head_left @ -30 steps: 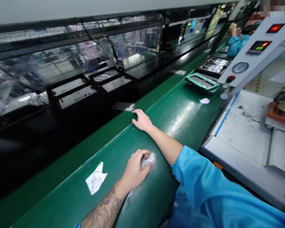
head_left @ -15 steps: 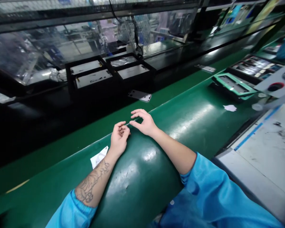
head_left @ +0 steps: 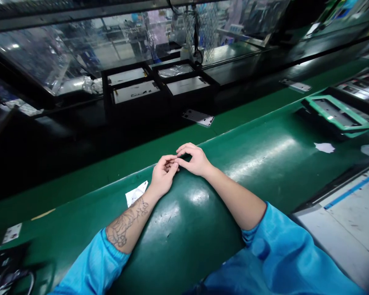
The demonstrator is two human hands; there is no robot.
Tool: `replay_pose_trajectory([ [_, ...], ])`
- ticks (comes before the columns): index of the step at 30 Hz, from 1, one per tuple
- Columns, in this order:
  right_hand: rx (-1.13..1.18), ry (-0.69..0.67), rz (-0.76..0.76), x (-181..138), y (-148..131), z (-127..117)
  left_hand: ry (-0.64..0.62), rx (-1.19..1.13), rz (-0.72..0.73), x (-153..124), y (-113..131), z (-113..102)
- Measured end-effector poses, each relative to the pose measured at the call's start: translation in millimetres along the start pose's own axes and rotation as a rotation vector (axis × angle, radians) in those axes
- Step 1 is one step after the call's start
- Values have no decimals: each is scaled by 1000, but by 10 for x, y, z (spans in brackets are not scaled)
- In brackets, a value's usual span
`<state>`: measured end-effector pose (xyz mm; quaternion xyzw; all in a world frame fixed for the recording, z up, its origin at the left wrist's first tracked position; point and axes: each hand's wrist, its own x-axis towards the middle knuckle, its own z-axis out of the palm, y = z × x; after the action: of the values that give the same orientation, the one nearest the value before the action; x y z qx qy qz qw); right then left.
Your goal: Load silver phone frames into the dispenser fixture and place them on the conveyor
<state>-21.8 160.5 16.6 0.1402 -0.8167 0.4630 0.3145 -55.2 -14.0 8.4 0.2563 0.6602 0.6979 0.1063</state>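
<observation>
My left hand (head_left: 164,175) is above the green mat (head_left: 203,229), its fingers curled and the thumb pressed in against them. Whatever it pinches is too small or too hidden to make out. My right hand (head_left: 195,160) meets it from the right, thumb and fingers bent round so the tips come together at the left fingertips. A gap shows between its thumb and forefinger behind the tips. Anything between these tips is hidden. Beside my left wrist lies a white piece of paper (head_left: 135,193), partly covered by the forearm.
A phone-shaped plate (head_left: 198,118) lies beyond the mat's edge, another (head_left: 295,85) farther right. Black trays (head_left: 160,92) with white panels stand behind. A green-rimmed frame (head_left: 361,120) and a white scrap (head_left: 324,147) are right. A black device with a cable (head_left: 9,266) is lower left.
My right hand's thumb and fingertips have closed in to meet my left fingertips, where they stood apart before. The view has swung left, so the surroundings appear farther right.
</observation>
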Motion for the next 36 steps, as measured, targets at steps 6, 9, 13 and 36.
replay_pose_trajectory([
  [6, -10, -1, 12, 18, -34, 2, -21, 4, -3, 0, 5, -1],
  [9, 22, 70, 8, 26, -72, 17, -8, -24, -19, 3, 1, 8],
  [13, -29, 90, 27, 24, -87, 41, 2, -41, -40, 12, 16, 22],
  [36, -120, 18, -68, 30, -84, -33, -9, 36, -1, 10, -35, -15],
])
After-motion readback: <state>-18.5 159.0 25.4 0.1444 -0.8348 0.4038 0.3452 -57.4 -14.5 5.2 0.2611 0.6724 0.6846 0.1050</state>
